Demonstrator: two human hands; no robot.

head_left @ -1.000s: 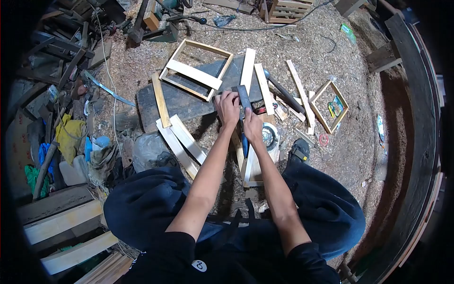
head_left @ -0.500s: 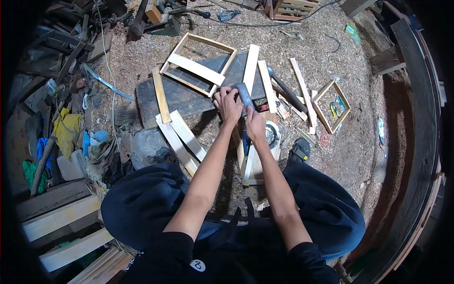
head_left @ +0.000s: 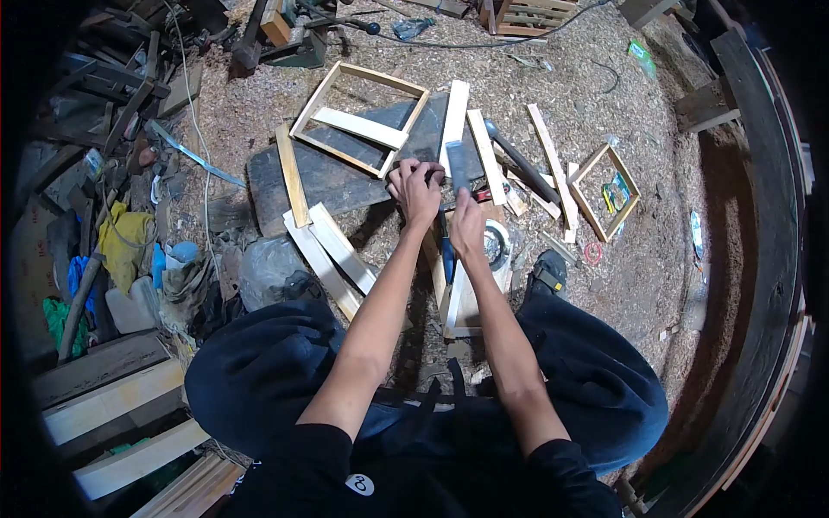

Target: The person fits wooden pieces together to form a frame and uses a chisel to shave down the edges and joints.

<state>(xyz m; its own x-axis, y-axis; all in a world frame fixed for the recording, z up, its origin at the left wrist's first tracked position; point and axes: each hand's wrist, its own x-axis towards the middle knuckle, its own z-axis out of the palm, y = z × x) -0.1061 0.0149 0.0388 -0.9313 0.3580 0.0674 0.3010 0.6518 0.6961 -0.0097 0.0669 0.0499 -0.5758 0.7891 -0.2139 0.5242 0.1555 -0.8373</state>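
Note:
My right hand (head_left: pixel 467 223) is closed around the lower end of a grey metal bar (head_left: pixel 458 164), which points away from me. Close beside it on the left, my left hand (head_left: pixel 416 192) has its fingers bent and pressed together over the dark board's edge; what they hold is hidden. Just beyond the left hand, a rectangular wooden frame (head_left: pixel 316 97) rests partly on the dark board (head_left: pixel 268 177), with a pale slat (head_left: pixel 358 127) lying across it. Another pale slat (head_left: pixel 454 116) lies behind the metal bar. A blue-handled tool (head_left: pixel 447 259) is below my hands.
Right of my hands lie a dark-handled tool (head_left: pixel 522 161), a thin slat (head_left: pixel 553 164) and a smaller wooden frame (head_left: pixel 628 214). A round container (head_left: pixel 506 250) stands near my right wrist. Pale slats (head_left: pixel 324 263) lie at left, beside a clear plastic bag (head_left: pixel 266 272). Wood shavings cover the ground.
The grey metal bar has swung slightly right and now stands straighter, its far end apart from my left fingers. My left hand has barely moved.

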